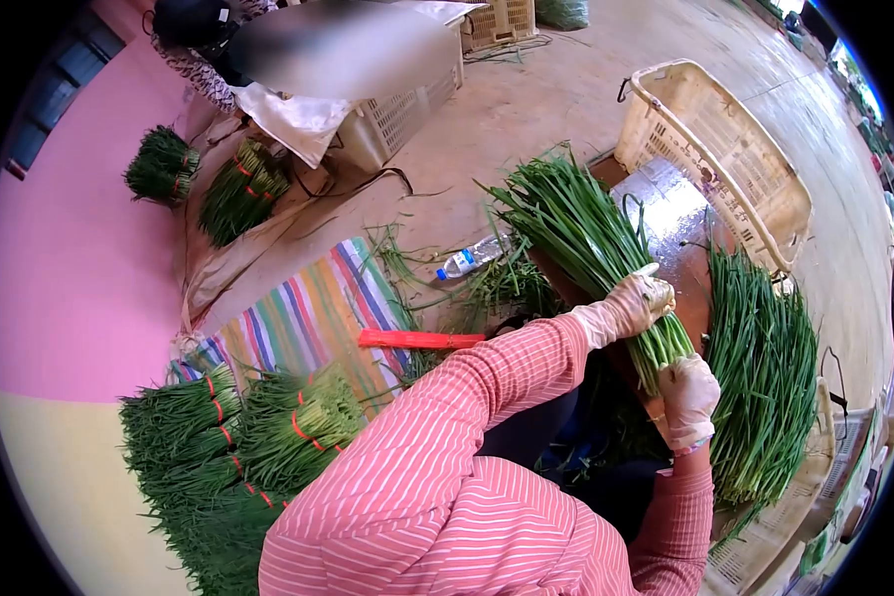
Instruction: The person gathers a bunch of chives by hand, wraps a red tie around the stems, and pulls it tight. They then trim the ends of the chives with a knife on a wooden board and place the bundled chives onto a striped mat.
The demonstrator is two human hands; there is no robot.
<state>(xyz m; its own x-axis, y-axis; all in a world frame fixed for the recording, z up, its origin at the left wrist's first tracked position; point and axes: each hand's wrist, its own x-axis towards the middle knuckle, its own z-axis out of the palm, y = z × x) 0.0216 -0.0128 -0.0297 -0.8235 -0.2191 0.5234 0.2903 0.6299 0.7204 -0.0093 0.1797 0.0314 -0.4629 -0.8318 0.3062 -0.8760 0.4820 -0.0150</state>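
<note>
A bunch of long green garlic chives (576, 221) lies slantwise in front of me, its leafy ends toward the upper left and its pale stems toward the lower right. My left hand (634, 308), in a thin whitish glove, is closed around the stems at about the middle. My gloved right hand (689, 392) is closed at the stem ends, with its fingers partly turned away from view. Beside my right hand lies a large heap of loose chives (762, 372). Behind the held bunch, a shiny silver surface (669, 214) covers part of a brown board.
A cream plastic crate (755, 129) stands beyond the silver surface. Left are a striped mat (303, 323), red strips (420, 340), a water bottle (472, 258) and several tied chive bundles (174, 422). Another person (197, 25) is at the upper left beside a crate (387, 124).
</note>
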